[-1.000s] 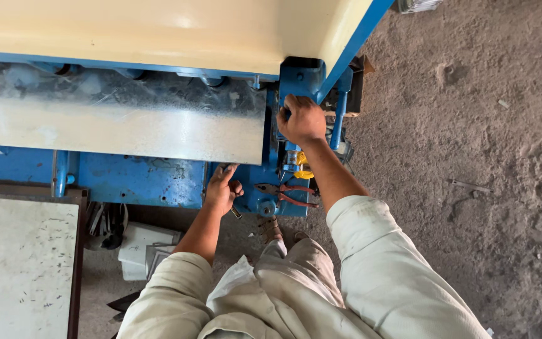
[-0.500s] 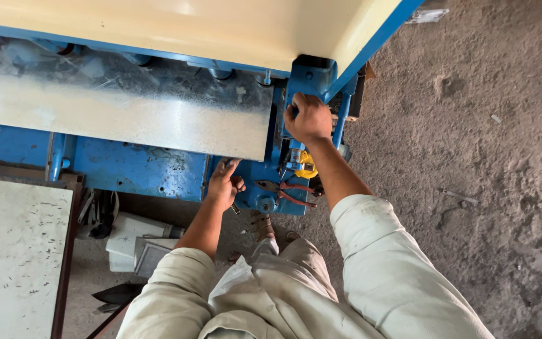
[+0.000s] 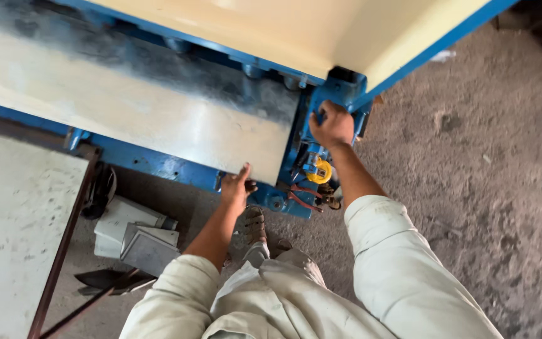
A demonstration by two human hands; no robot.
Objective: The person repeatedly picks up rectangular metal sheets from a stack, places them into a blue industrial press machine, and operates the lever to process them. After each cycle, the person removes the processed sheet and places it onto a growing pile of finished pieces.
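Note:
A blue and cream sheet-metal machine (image 3: 158,164) stretches across the top of the head view, with a flat pale metal sheet (image 3: 158,119) lying on its bed. My left hand (image 3: 236,188) rests with fingers spread on the sheet's near right corner, at the blue front rail. My right hand (image 3: 330,125) is closed around the blue end bracket (image 3: 346,88) at the machine's right end. Just below that hand sit a yellow round part (image 3: 321,171) and red-handled pliers (image 3: 302,199). My foot in a sandal (image 3: 253,226) stands under the machine's edge.
A grey table top (image 3: 14,226) with a brown rim fills the lower left. Bent metal offcuts (image 3: 136,238) and dark scraps lie on the floor under the machine. Rough dirt floor (image 3: 484,188) spreads to the right.
The view has tilted and drawn closer to the machine. Both hands stay in the same places on the sheet corner and the end bracket.

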